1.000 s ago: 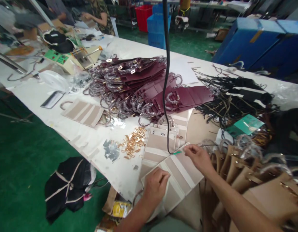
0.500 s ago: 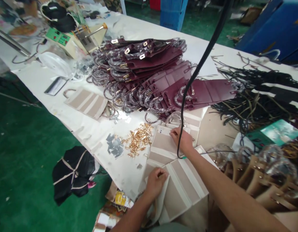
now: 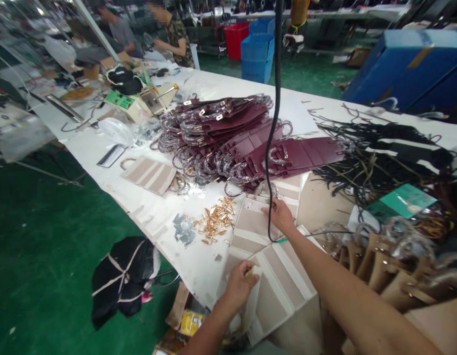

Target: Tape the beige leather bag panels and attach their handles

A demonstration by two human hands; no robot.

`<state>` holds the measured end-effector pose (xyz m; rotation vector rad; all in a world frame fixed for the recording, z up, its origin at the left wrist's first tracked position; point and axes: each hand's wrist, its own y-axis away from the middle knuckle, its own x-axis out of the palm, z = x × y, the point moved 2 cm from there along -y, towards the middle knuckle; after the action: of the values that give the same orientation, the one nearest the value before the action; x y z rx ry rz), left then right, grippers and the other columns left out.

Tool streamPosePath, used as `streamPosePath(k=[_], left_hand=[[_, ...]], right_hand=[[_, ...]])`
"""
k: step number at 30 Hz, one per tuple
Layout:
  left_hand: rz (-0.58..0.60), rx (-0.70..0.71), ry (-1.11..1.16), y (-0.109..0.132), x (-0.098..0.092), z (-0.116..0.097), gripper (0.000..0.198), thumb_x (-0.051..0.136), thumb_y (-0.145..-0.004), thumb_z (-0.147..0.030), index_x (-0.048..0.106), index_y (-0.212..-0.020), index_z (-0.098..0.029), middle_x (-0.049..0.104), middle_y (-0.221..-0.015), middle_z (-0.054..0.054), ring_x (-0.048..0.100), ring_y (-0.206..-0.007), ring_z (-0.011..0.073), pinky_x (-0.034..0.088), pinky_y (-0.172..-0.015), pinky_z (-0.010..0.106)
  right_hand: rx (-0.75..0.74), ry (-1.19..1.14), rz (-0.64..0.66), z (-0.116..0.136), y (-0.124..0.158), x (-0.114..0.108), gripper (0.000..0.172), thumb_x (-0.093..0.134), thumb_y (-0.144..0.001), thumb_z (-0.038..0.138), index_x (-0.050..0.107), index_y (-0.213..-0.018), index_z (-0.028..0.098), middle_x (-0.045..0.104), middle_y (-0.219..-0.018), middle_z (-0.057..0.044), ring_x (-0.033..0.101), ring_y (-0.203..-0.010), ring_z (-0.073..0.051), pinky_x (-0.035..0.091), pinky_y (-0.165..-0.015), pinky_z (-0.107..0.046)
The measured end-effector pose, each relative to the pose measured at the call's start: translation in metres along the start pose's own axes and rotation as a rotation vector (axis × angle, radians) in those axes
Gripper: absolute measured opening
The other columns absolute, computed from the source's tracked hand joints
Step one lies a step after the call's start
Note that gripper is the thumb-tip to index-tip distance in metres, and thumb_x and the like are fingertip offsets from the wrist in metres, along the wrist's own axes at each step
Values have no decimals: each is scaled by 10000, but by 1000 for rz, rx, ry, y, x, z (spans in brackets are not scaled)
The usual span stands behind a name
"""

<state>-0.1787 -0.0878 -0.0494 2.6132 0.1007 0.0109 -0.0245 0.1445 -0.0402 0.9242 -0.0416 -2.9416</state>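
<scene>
Beige bag pieces (image 3: 280, 278) with paler stripes lie in front of me at the table's near edge. The fingers of my left hand (image 3: 240, 286) are curled around the raised edge of one of them. Farther up, my right hand (image 3: 282, 216) rests by the top edge of another beige bag piece (image 3: 250, 222), thumb and forefinger pinched together. Whatever is in that pinch is too small to make out. Beside the hands lie a heap of gold-coloured metal fittings (image 3: 217, 219) and a pile of thin grey metal plates (image 3: 184, 230).
Stacked maroon bags (image 3: 247, 135) with wrapped handles fill the middle of the white table (image 3: 147, 207). A black cable (image 3: 275, 118) hangs by my right hand. Black straps (image 3: 361, 148) and tan bags (image 3: 384, 266) are at right. Co-workers (image 3: 176, 39) stand at the far end.
The view has tilted up, bringing co-workers and bins into sight. My left fingers have shifted slightly on the beige edge; the right hand stays at the same spot, its fingers a little moved.
</scene>
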Motion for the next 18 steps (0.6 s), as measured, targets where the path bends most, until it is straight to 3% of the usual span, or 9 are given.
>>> streamPosePath(k=[3,6,9,12,16,18], left_hand=[[-5,33,61,19,4,-14,444,743,-674,-375,660,-1049,-153,655,-816,14,599,-754,176,431,-729,293],[-24,58,27,41,11,-32,716,779,-679,-436,584,-1301,-141,615,-751,-19,566,-673,148,405,-677,277],[-20,121,-64,65,22,-51,517,729,-736,-498,685,-1100,-132,650,-759,14,587,-704,172,424,-684,292],[-5,228,-234,92,38,-67,363,684,-782,-519,681,-820,-158,663,-731,21,589,-697,183,428,-659,293],[-66,434,-478,127,50,-79,335,691,-799,-528,665,-708,-207,645,-703,18,606,-723,210,469,-668,322],[-53,498,-579,143,50,-82,303,753,-762,-527,674,-675,-247,646,-724,31,648,-785,262,521,-684,376]], right_hand=[[61,-159,-52,-8,30,-35,591,620,-797,600,660,-1162,137,658,-784,-26,610,-716,-203,494,-705,-332],[98,-282,-80,-12,95,-75,568,637,-804,611,683,-1118,140,664,-757,-31,604,-683,-202,495,-655,-325],[73,-359,95,4,175,-98,479,629,-844,572,709,-1088,168,687,-783,-42,629,-724,-215,516,-685,-338],[-47,-382,237,32,238,-104,378,670,-827,468,730,-1092,205,728,-927,-54,655,-827,-223,527,-767,-337],[-225,-298,220,50,279,-106,145,637,-796,321,749,-826,234,716,-801,-16,647,-773,-204,497,-720,-292],[-267,-236,197,50,285,-106,135,645,-780,337,724,-713,249,709,-734,-5,659,-751,-208,487,-687,-280]])
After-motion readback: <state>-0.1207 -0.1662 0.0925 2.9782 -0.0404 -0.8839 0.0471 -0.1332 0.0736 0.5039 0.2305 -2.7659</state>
